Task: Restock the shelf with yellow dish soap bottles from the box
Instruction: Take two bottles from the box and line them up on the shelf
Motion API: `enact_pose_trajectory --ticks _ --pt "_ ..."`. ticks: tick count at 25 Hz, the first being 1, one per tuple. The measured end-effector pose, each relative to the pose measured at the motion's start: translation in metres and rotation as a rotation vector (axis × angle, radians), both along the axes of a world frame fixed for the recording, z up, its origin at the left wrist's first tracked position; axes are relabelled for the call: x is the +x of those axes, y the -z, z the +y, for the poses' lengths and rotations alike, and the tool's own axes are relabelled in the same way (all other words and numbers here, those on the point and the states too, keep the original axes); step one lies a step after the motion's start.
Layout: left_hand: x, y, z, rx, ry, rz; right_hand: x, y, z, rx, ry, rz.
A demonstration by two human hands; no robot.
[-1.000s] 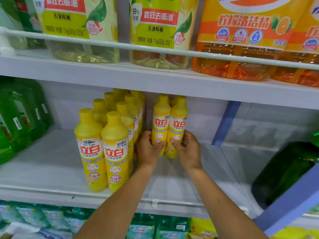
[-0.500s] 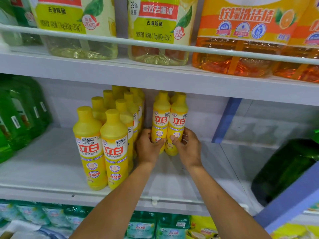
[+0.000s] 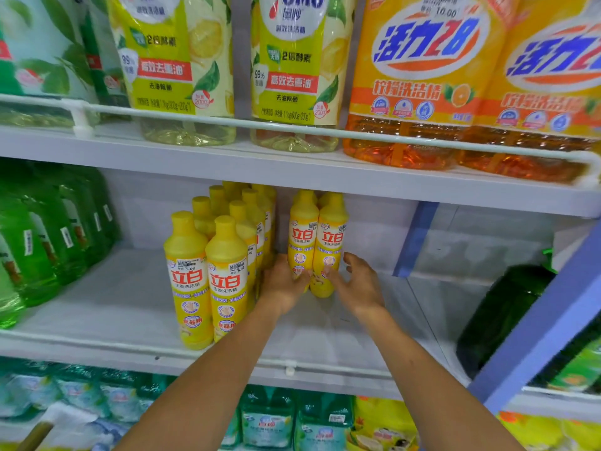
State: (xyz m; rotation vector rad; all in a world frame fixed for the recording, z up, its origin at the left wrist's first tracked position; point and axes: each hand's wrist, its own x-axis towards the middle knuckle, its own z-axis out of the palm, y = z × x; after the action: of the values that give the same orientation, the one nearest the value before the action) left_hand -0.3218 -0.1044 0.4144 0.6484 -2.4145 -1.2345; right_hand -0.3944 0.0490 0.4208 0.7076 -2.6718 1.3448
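On the middle shelf [image 3: 107, 307], the left yellow bottle [image 3: 303, 236] and the right yellow bottle [image 3: 332, 237] are stood upright and touching. Their long axes are vertical, with caps up and red-lettered labels faced outward. The left yellow bottle is gripped low down by the left hand [image 3: 283, 284], the thumb laid across its front. The right yellow bottle is only touched at its lower label by the thumb of the right hand [image 3: 359, 283], whose fingers are spread and relaxed. Just beside them, a double row of matching bottles [image 3: 208, 271] is likewise stood upright.
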Motion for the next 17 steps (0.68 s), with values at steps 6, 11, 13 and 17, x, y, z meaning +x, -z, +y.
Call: enact_pose_trajectory --ticks 6,11,13,17 --pt "0.07 -0.033 0.021 -0.46 0.27 -0.341 0.04 -0.031 0.027 0.414 -0.196 0.104" --pt "0.142 -0.056 0.036 -0.805 0.356 -0.398 0.113 -0.056 0.034 0.644 -0.244 0.295" --pt "0.17 -0.065 0.037 -0.892 0.397 -0.372 0.145 -0.06 0.041 0.707 -0.234 0.332" --pt "0.234 -0.065 0.032 -0.956 0.429 -0.281 0.22 -0.063 0.055 0.751 -0.199 0.329"
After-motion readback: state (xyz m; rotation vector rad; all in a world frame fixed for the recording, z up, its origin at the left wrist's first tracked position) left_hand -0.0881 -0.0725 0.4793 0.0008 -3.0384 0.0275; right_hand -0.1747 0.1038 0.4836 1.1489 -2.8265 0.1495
